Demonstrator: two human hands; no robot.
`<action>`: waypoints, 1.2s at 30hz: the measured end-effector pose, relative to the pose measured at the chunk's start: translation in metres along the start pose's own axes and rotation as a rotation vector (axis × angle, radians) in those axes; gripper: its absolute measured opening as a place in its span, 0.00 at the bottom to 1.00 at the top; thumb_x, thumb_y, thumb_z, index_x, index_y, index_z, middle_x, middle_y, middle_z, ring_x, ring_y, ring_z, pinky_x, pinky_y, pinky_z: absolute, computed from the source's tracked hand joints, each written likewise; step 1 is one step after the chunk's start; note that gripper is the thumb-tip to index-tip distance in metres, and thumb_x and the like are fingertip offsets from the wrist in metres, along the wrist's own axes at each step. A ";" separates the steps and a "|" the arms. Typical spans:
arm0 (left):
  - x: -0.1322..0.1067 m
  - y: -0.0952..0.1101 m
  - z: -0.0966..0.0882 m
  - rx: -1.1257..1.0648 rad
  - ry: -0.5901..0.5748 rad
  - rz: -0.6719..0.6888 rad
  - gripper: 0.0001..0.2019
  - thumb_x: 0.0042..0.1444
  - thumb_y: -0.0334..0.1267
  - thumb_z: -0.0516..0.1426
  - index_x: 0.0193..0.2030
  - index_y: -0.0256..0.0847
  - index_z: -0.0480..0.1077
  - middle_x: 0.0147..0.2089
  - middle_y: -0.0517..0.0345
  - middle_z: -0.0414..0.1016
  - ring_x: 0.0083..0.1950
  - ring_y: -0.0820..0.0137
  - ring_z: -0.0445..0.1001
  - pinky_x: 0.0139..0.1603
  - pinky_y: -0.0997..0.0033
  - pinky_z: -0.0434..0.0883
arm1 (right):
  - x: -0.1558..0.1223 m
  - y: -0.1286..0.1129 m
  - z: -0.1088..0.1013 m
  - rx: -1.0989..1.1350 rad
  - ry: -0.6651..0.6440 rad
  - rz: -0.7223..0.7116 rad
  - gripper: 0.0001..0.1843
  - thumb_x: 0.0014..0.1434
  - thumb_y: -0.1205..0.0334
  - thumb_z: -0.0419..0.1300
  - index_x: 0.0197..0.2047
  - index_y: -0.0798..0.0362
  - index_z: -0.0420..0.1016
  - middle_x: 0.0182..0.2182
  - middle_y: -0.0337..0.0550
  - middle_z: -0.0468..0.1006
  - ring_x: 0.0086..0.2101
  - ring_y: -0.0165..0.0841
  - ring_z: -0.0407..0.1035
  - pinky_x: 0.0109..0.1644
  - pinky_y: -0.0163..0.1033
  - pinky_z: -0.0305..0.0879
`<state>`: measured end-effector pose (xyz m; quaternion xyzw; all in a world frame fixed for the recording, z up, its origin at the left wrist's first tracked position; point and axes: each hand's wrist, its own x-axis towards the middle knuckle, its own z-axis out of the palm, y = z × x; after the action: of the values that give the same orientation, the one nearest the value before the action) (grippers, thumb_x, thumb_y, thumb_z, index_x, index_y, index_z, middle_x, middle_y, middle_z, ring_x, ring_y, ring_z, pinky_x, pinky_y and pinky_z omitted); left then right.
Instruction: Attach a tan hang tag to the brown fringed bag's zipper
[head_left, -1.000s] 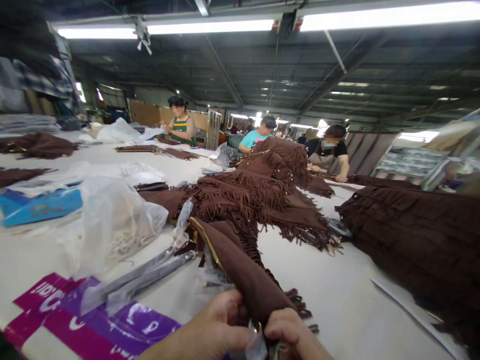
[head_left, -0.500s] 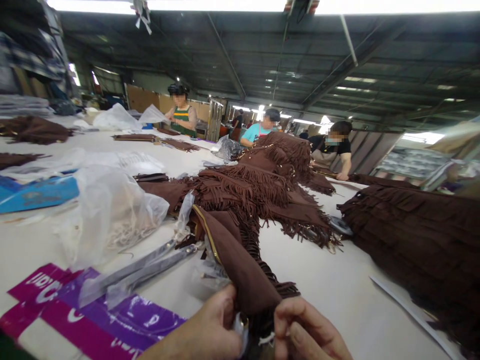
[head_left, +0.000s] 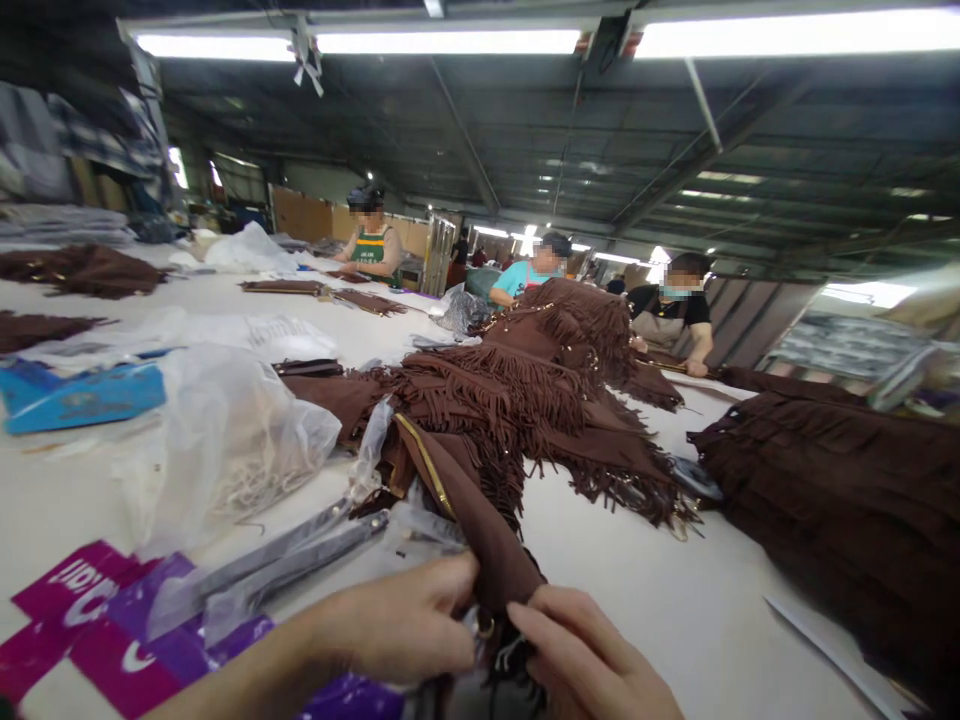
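My left hand (head_left: 420,620) is curled closed around the near end of a brown zipped piece (head_left: 484,525), beside a small gold ring (head_left: 486,628). My right hand (head_left: 589,655) is partly bent, fingers close together, their tips against the same end from the other side; I cannot tell whether they pinch anything. The piece slants away from me over the white table (head_left: 622,580), its gold zipper (head_left: 429,468) along the left edge, its far end meeting a big heap of brown fringed pieces (head_left: 510,385). Left of my hands, plastic-wrapped straps (head_left: 300,570) lie partly over a purple and magenta plastic sheet (head_left: 97,615). Beyond them sits a cloudy plastic bag (head_left: 232,430) with pale stuff inside, next to a blue tray (head_left: 90,393). On my right there's a dark brown fringed stack (head_left: 825,490), with a thin white strip (head_left: 832,650) near it. Across the table, three co-workers stand, one in a green apron (head_left: 370,250).
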<state>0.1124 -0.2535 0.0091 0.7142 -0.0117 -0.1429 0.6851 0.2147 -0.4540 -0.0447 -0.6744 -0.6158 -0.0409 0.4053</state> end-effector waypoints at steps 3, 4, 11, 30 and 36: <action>0.005 0.022 -0.020 0.220 0.029 -0.009 0.05 0.41 0.29 0.53 0.26 0.44 0.64 0.22 0.67 0.62 0.24 0.70 0.61 0.25 0.73 0.59 | 0.029 0.014 0.007 -0.324 0.104 -0.108 0.20 0.67 0.64 0.54 0.61 0.45 0.69 0.42 0.47 0.76 0.30 0.33 0.74 0.33 0.31 0.74; 0.006 0.025 -0.023 0.298 0.080 0.038 0.05 0.43 0.30 0.53 0.27 0.44 0.66 0.23 0.65 0.65 0.26 0.69 0.63 0.27 0.73 0.61 | 0.039 0.020 0.010 -0.366 0.151 -0.113 0.18 0.67 0.62 0.54 0.58 0.45 0.72 0.39 0.45 0.76 0.27 0.32 0.73 0.30 0.31 0.73; 0.022 -0.013 -0.020 0.732 0.577 0.344 0.15 0.56 0.33 0.53 0.50 0.44 0.71 0.40 0.52 0.73 0.37 0.62 0.70 0.41 0.70 0.65 | 0.063 0.047 0.012 -0.236 0.339 -0.192 0.17 0.69 0.67 0.51 0.54 0.46 0.75 0.39 0.47 0.77 0.35 0.33 0.76 0.38 0.31 0.74; 0.137 0.024 -0.029 0.034 0.119 0.344 0.17 0.53 0.53 0.54 0.26 0.40 0.65 0.16 0.72 0.45 0.18 0.78 0.42 0.20 0.73 0.40 | 0.086 0.043 -0.057 0.675 0.841 0.392 0.21 0.49 0.44 0.73 0.32 0.52 0.75 0.23 0.37 0.76 0.23 0.32 0.73 0.25 0.32 0.71; 0.120 0.043 -0.013 0.221 0.251 0.419 0.14 0.54 0.49 0.55 0.29 0.40 0.62 0.26 0.66 0.57 0.27 0.75 0.56 0.28 0.75 0.55 | 0.078 0.048 -0.050 0.104 0.693 0.217 0.13 0.63 0.50 0.62 0.33 0.49 0.75 0.23 0.36 0.75 0.24 0.31 0.71 0.30 0.29 0.69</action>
<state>0.2377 -0.2693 0.0288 0.7787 -0.0896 0.0937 0.6138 0.2970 -0.4175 0.0087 -0.6604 -0.3683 -0.1923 0.6255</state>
